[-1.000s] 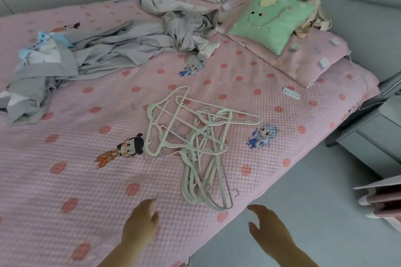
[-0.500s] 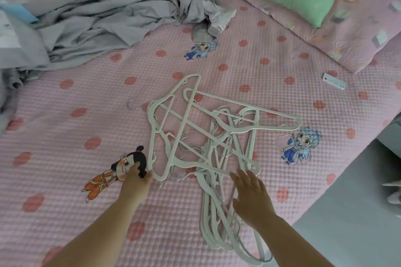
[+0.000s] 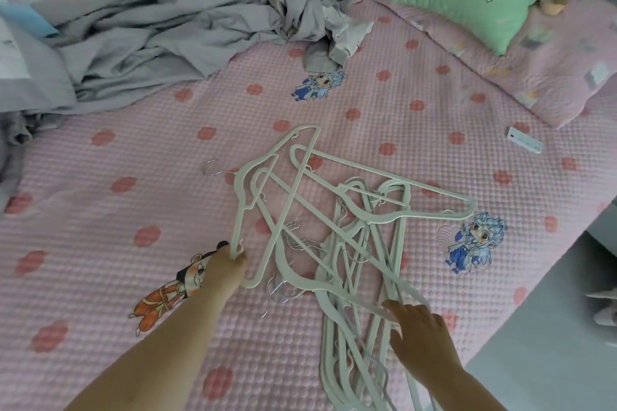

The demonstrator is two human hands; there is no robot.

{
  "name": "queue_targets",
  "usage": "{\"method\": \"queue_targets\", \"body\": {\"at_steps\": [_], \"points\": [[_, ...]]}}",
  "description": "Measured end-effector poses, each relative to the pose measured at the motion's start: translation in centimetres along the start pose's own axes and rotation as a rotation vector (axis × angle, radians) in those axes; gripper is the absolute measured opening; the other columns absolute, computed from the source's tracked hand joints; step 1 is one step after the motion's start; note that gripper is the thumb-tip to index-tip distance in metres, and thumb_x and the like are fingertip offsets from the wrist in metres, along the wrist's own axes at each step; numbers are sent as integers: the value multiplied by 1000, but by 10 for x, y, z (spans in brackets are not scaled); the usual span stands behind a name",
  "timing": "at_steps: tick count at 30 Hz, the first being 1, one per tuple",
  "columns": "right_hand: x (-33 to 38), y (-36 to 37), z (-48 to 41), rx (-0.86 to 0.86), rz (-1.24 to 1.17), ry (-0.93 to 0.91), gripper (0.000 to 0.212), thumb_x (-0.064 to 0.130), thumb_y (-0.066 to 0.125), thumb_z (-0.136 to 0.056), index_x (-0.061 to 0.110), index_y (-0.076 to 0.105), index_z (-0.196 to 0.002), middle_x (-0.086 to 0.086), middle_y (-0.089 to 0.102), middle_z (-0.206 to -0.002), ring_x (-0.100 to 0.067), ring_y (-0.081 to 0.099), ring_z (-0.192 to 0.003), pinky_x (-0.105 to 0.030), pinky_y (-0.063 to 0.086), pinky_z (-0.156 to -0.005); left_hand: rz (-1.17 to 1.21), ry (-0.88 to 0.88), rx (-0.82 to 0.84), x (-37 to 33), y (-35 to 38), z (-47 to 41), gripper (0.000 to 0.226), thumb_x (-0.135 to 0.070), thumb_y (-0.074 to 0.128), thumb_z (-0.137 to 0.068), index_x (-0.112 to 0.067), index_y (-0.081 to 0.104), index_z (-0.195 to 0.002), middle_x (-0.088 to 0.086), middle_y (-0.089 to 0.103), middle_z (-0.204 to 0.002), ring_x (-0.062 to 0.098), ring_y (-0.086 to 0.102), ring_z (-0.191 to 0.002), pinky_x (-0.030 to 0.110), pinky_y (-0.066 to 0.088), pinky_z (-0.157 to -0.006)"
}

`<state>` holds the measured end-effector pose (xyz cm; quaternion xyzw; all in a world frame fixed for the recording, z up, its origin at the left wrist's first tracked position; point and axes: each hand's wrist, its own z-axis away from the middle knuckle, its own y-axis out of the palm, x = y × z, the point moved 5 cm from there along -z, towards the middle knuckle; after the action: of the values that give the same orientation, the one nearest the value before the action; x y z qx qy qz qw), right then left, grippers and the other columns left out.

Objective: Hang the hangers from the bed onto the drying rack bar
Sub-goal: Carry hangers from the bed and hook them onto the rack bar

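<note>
White plastic hangers (image 3: 384,219) with thin wire hooks are spread in a tangled pile on the pink quilted bed (image 3: 100,210), near its front edge. One hanger's corner is pinched by the left hand (image 3: 227,265). The right hand (image 3: 422,334) is laid on the pile, its fingers (image 3: 392,306) over the bars; whether anything is gripped cannot be told.

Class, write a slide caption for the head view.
Left hand grips, right hand touches the white hangers tangled on a pink bed.
</note>
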<state>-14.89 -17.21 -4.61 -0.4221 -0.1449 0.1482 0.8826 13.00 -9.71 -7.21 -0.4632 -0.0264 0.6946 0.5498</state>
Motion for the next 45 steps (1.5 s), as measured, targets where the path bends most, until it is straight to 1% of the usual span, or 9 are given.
{"method": "queue_targets", "body": {"at_steps": [4, 11, 16, 27, 31, 33, 36, 39, 45], "points": [[-9, -3, 18, -20, -26, 40, 46, 21, 36, -95, 34, 30, -139, 12, 45, -135, -9, 30, -134, -24, 19, -112, 146, 36, 44, -11, -16, 13, 22, -14, 49, -94, 3, 55, -106, -8, 60, -46, 4, 54, -32, 14, 39, -29], [-9, -38, 53, -171, -45, 103, 46, 24, 38, -95, 30, 31, -140, 12, 35, -144, -12, 15, -141, -27, 10, -116, 331, 135, 253, -56, -55, 60, 17, -6, 50, -92, -20, 55, -99, -3, 68, -52, 7, 62, -43, 25, 48, -42], [-24, -87, 97, -374, -97, 151, 51, 27, 38, -95, 28, 20, -143, 8, 23, -150, -13, 16, -141, -27, 12, -116, 106, 421, 411, -114, -71, 122, 24, -3, 53, -89, -27, 57, -87, -15, 68, -53, -3, 64, -50, 4, 44, -48], [-130, -177, 319, -960, -145, 393, 72, 23, 49, -90, 18, 5, -147, 0, 7, -156, -19, 7, -144, -31, 5, -117, -361, 911, 820, -195, -15, 323, 27, -9, 55, -90, -34, 59, -97, -5, 67, -66, 8, 58, -56, 16, 45, -54], [-177, -154, 437, -985, -179, 572, 56, 22, 48, -90, 17, 26, -141, -3, 38, -144, -22, 29, -136, -30, 17, -111, -410, 1039, 992, -195, 8, 435, 30, -1, 51, -90, -30, 58, -94, -2, 69, -57, 6, 55, -40, 13, 41, -41], [-191, -126, 508, -1003, -247, 648, 28, 13, 49, -87, 14, 50, -116, -6, 60, -113, -29, 48, -113, -31, 31, -87, -468, 1118, 1067, -185, 19, 492, 33, -1, 51, -89, -32, 58, -95, 0, 69, -57, 8, 55, -40, 16, 43, -42], [-199, -75, 621, -1005, -267, 756, 10, 13, 52, -87, 23, 49, -86, 5, 48, -75, -23, 50, -84, -28, 32, -69, -617, 1244, 1174, -161, 38, 578, 34, -3, 56, -86, -35, 57, -98, -2, 71, -65, 8, 59, -45, 17, 47, -47], [-196, -26, 728, -964, -264, 915, 20, 19, 51, -89, 34, 48, -76, 5, 54, -77, -22, 54, -83, -26, 36, -67, -792, 1409, 1234, -129, 56, 671, 38, -6, 59, -81, -38, 53, -100, -3, 71, -70, 8, 57, -44, 19, 46, -46], [-174, 67, 893, -1140, -287, 1286, 14, 27, 49, -91, 19, 50, -79, -8, 60, -88, -31, 60, -98, -30, 40, -69, -807, 1658, 1486, -44, 68, 848, 26, -19, 62, -84, -41, 52, -93, -5, 66, -60, 8, 46, -36, 17, 36, -38]]}}
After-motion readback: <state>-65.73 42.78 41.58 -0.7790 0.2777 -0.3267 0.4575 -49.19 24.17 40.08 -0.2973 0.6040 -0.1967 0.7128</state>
